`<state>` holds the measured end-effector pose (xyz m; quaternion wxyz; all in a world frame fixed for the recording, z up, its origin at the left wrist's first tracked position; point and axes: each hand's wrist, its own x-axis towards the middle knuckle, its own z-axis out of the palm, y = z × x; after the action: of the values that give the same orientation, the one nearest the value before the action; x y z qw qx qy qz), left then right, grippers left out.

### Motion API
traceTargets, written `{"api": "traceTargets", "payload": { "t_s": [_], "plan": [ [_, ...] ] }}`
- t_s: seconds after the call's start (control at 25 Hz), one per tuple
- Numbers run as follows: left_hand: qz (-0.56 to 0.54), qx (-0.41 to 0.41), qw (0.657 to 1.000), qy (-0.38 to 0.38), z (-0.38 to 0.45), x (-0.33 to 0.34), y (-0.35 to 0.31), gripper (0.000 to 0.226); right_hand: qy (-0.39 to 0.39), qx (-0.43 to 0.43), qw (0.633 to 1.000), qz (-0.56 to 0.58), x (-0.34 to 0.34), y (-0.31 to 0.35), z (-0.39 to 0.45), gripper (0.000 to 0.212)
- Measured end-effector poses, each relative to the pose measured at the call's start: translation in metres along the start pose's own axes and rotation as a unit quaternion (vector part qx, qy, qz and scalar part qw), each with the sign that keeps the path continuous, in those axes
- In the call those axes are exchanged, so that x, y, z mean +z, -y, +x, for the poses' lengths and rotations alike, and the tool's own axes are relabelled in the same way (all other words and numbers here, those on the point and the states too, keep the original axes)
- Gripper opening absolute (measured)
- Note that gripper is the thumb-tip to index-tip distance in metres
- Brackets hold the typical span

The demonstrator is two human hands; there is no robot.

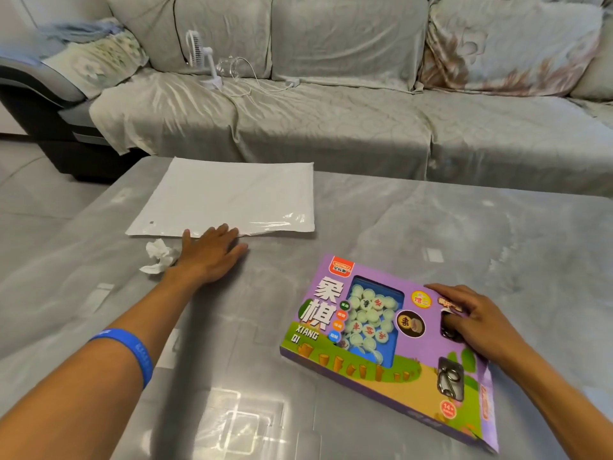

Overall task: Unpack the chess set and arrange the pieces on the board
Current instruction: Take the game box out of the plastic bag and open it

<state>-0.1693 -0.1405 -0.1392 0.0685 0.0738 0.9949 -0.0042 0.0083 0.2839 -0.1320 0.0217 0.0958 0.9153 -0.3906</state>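
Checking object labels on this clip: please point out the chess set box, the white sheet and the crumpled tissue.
chess set box [371, 366]: head view, on the printed lid, lower middle.
white sheet [232, 194]: head view, on its bare middle.
crumpled tissue [159, 255]: head view, on the wad's centre.

On the table [431, 227], the sheet [229, 197] lies left and behind the box [391, 356]; tissue [159, 255] before the sheet.

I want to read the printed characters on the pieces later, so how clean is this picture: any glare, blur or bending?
Head view: wide-angle bending at the edges; bright glare on the glossy table and on the white sheet; the sofa's far left corner is blurred; the pieces in the box window look soft.
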Motion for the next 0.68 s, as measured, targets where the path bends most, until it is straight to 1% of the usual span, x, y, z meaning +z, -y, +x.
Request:
{"api": "traceTargets", "payload": {
  "t_s": [0.12, 0.16, 0.24, 0.28, 0.32, 0.36, 0.4, 0.44, 0.48, 0.52, 0.56, 0.6, 0.64, 0.68],
  "plan": [
    [-0.003, -0.013, 1.0, -0.013, 0.002, -0.004, 0.017, 0.05, 0.008, -0.012, 1.0, -0.005, 0.0, -0.003, 0.003, 0.061],
    [0.001, -0.028, 0.999, -0.032, 0.001, -0.006, 0.017, 0.049, 0.019, -0.019, 1.0, -0.005, -0.003, -0.001, 0.003, 0.059],
    [0.02, -0.051, 0.992, -0.11, -0.011, -0.012, -0.002, 0.044, 0.046, -0.042, 0.998, -0.02, -0.004, 0.006, 0.008, 0.055],
    [-0.006, -0.036, 0.989, -0.146, -0.025, -0.014, -0.023, 0.043, 0.056, -0.054, 0.996, -0.032, -0.002, 0.011, 0.013, 0.052],
    [-0.071, 0.001, 0.985, -0.156, -0.042, -0.013, -0.047, 0.045, 0.057, -0.057, 0.995, -0.056, 0.001, 0.019, 0.016, 0.049],
    [-0.169, 0.047, 0.976, -0.13, -0.063, -0.009, -0.073, 0.049, 0.048, -0.062, 0.993, -0.084, 0.005, 0.024, 0.019, 0.047],
    [-0.262, 0.09, 0.958, -0.074, -0.086, -0.005, -0.097, 0.053, 0.024, -0.056, 0.992, -0.113, 0.009, 0.028, 0.018, 0.051],
    [-0.324, 0.116, 0.939, -0.011, -0.108, 0.001, -0.117, 0.056, -0.019, -0.031, 0.992, -0.117, 0.011, 0.029, 0.013, 0.056],
    [-0.354, 0.122, 0.927, 0.03, -0.126, 0.008, -0.129, 0.058, -0.069, 0.008, 0.993, -0.094, 0.009, 0.03, 0.0, 0.06],
    [-0.358, 0.112, 0.926, 0.038, -0.139, 0.014, -0.135, 0.06, -0.113, 0.056, 0.99, -0.055, 0.009, 0.024, -0.014, 0.061],
    [-0.354, 0.094, 0.93, 0.028, -0.147, 0.02, -0.137, 0.061, -0.133, 0.111, 0.985, -0.015, 0.007, 0.021, -0.03, 0.06],
    [-0.35, 0.079, 0.933, 0.014, -0.153, 0.022, -0.136, 0.062, -0.122, 0.167, 0.977, 0.045, 0.007, 0.017, -0.044, 0.058],
    [-0.348, 0.07, 0.935, 0.005, -0.155, 0.024, -0.136, 0.062, -0.093, 0.205, 0.966, 0.126, 0.008, 0.016, -0.055, 0.055],
    [-0.35, 0.065, 0.935, 0.0, -0.16, 0.022, -0.139, 0.063, -0.067, 0.224, 0.948, 0.216, 0.009, 0.015, -0.063, 0.049]
  ]
}}
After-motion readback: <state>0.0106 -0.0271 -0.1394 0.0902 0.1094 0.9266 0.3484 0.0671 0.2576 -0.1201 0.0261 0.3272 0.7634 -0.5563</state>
